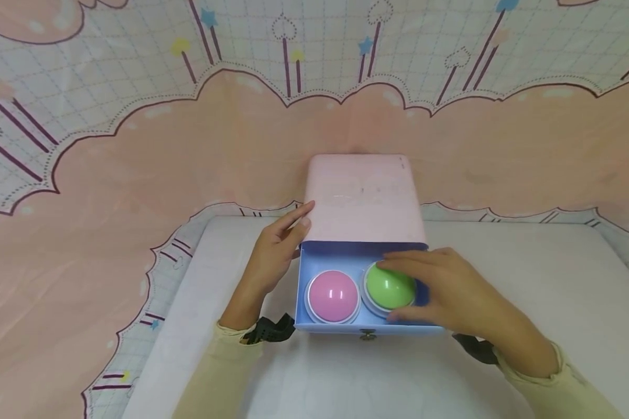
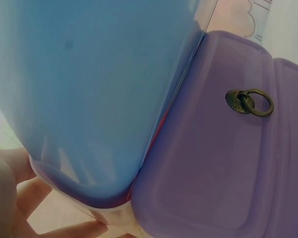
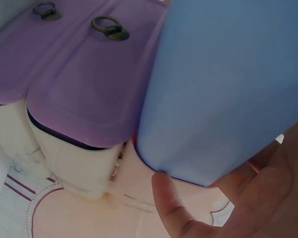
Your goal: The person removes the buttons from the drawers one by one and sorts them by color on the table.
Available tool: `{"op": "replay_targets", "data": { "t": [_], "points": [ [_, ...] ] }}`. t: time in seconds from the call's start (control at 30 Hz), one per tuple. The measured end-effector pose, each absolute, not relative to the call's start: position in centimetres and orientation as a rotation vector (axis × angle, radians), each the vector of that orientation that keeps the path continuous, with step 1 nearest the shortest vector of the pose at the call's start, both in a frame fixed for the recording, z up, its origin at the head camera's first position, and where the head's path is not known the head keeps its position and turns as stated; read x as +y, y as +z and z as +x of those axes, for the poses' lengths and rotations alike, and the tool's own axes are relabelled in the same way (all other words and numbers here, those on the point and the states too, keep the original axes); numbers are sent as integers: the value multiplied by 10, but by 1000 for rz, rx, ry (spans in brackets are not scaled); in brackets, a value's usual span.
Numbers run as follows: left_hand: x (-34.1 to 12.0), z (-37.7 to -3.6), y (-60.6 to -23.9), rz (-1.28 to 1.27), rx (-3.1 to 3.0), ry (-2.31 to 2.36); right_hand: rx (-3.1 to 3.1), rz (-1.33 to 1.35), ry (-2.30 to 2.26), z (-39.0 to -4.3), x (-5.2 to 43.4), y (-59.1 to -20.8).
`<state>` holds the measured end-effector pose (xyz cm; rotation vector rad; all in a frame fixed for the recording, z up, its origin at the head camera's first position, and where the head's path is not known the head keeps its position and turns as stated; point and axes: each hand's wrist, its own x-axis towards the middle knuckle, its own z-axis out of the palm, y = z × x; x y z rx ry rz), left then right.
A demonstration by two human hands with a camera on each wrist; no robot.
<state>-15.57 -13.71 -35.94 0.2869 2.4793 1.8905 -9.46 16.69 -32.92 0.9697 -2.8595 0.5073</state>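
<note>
Right hand curled over the glossy green plastic dome, fingers across its top and far side, thumb at its near edge, so clamped around it. Dome sitting in the right half of the pulled-out light blue plastic drawer, directly under this hand. Just left of the hand, close beside the green dome, a glossy pink plastic dome of the same shape, resting in the left half of the same drawer, untouched. Below the hand, on the front wall of the drawer, a small brass ring pull.

Beyond both hands, the pale pink plastic cabinet box, with the drawer sticking out of it toward the person. Left hand laid against the left side of this box, fingers straight and together, fingertips touching the edge near the drawer opening, gripping nothing.

In the wrist views, purple drawer fronts with brass ring handles under the blue drawer, beside each hand.

Under everything, a white table top. Around and behind, a pink and white cartoon-printed cloth. Pale yellow sleeves and black wrist straps on both arms.
</note>
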Motion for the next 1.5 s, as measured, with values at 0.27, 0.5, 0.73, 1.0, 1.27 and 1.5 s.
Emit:
{"op": "replay_targets", "data": {
  "t": [0.27,0.5,0.73,1.0,1.27,1.5],
  "points": [
    [-135,-156,-358,278,2484,1882,-2762,994,549,-94,169,-335],
    [-136,-156,-359,266,2499,1881,-2668,996,577,-95,168,-338],
    [-135,-156,-360,290,2468,1906,-2700,970,621,-94,170,-335],
    [-136,-155,-359,280,2489,1891,-2761,851,733,-85,172,-317],
    [-136,-156,-359,279,2491,1881,-2585,761,734,-75,184,-303],
    [-137,-158,-362,277,2496,1876,-2489,690,725,-76,201,-299]
  ]
}}
